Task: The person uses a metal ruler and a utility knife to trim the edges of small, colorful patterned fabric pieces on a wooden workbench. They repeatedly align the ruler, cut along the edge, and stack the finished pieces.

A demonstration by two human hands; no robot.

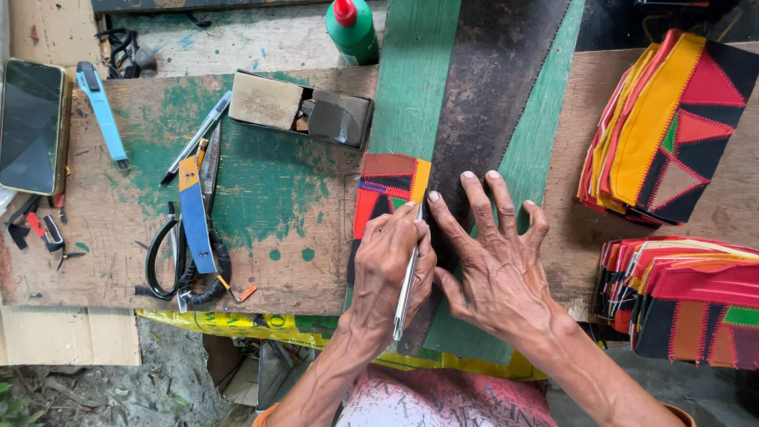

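My left hand (387, 261) grips a slim silver pen-like tool (405, 291), with the tip at the right edge of a red, orange and black patchwork fabric piece (386, 187). The fabric lies on a worn, green-painted wooden board (261, 198). My right hand (494, 265) rests flat with its fingers spread on a dark, rusty saw blade (494, 95). The blade runs diagonally beside the fabric, its toothed edge to the right, over a green plank (411, 79).
Left on the board lie black-handled scissors (183, 257), a blue and orange cutter (194, 217), a pen (198, 136), a light blue utility knife (103, 112) and a phone (32, 126). A grey block in a tray (300, 107) and a green bottle (352, 30) sit behind. Two stacks of patchwork pieces (672, 126) (688, 304) stand right.
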